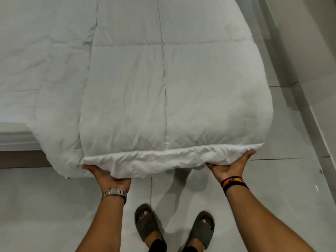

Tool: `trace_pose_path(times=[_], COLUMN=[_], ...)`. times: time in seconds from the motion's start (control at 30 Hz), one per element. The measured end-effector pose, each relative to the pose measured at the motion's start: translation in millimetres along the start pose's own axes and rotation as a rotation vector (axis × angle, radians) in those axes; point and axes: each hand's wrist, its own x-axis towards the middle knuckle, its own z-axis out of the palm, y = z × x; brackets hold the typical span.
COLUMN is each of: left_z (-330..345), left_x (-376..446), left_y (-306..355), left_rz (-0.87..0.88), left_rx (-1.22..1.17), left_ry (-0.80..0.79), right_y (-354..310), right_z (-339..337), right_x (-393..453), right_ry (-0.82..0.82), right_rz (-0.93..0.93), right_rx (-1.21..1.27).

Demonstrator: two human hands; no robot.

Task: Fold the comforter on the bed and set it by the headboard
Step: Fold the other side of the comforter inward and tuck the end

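A white quilted comforter [163, 91] lies folded lengthwise on the bed [21, 70], and its near end hangs past the foot of the mattress. My left hand [107, 176] grips the comforter's near edge from below at its left corner, palm up, fingers tucked under the fabric. My right hand [231, 166] holds the same edge from underneath at the right corner. Both hands lift the end a little above the floor. A lower layer of the comforter sticks out to the left of the top layer. The headboard is out of view.
The mattress edge and brown bed base [20, 157] run along the left. Grey floor tiles [281, 179] surround my two feet in dark slides [147, 224]. A pale wall with a skirting strip [316, 113] runs close along the bed's right side.
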Motion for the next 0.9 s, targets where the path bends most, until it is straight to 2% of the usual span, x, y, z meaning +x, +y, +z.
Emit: trace_pose_path(times=[0.2, 0.43, 0.67, 0.77, 0.9], left_z=[-9, -18, -19, -16, 22], left_x=[28, 9, -59, -94, -139], left_y=[-4, 4, 24, 40, 65], left_rz=[0.042, 0.091, 0.057, 0.086, 0.115], left_rx=[-0.002, 0.088, 0.085, 0.057, 0.086], left_ry=[-0.097, -0.032, 0.036, 0.114, 0.127], right_y=[4, -4, -30, -51, -82], right_z=[-5, -27, -27, -10, 25], right_x=[26, -1, -72, -103, -150], right_ry=[-0.064, -0.073, 0.069, 0.126, 0.265], right_rz=[0.002, 0.006, -0.059, -0.130, -0.200], right_rx=[0.043, -0.017, -0.033, -0.124, -0.281])
